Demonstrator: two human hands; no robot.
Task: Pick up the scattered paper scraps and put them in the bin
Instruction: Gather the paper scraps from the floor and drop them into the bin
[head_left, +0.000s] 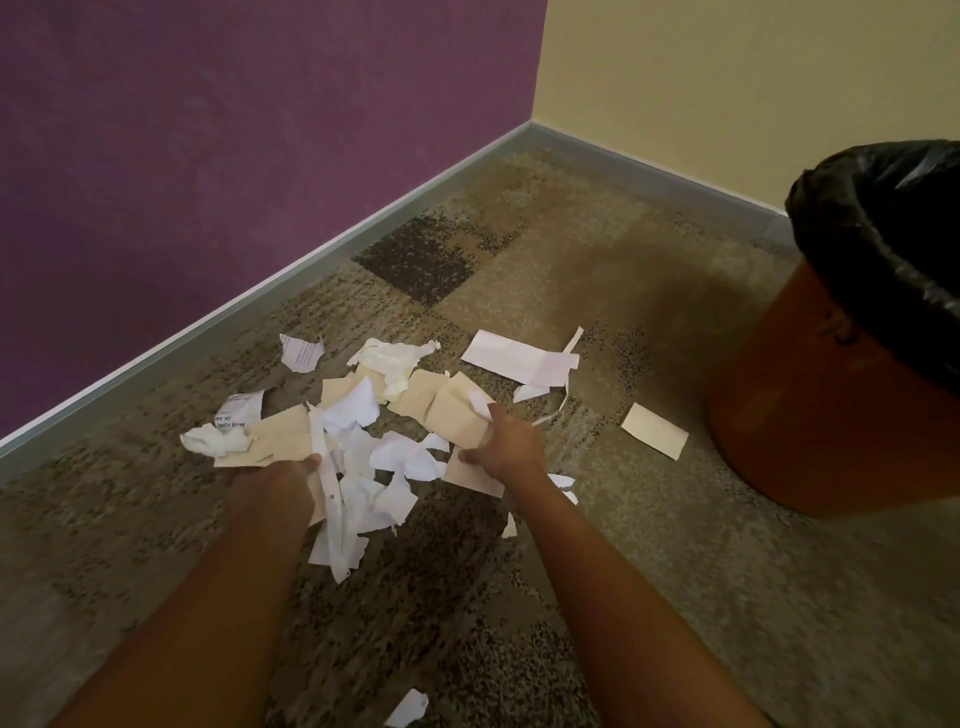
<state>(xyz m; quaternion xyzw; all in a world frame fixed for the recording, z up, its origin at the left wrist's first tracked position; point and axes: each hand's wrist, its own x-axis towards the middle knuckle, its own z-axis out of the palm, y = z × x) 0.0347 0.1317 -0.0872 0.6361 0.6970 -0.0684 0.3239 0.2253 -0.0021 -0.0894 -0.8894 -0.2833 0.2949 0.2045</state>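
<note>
Both hands grasp torn white and cream paper scraps (363, 431) on the patterned carpet floor (571, 270): left hand (283, 486), right hand (506, 447); the orange bin (810, 415) stands near.

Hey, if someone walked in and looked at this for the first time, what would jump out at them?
First, the heap of torn white and cream paper scraps strewn over the carpet near the purple wall, with the left hand and right hand reaching in, each with a grip on some pieces. Next, the orange bin with a black liner at the right edge, against the yellow wall.
</note>
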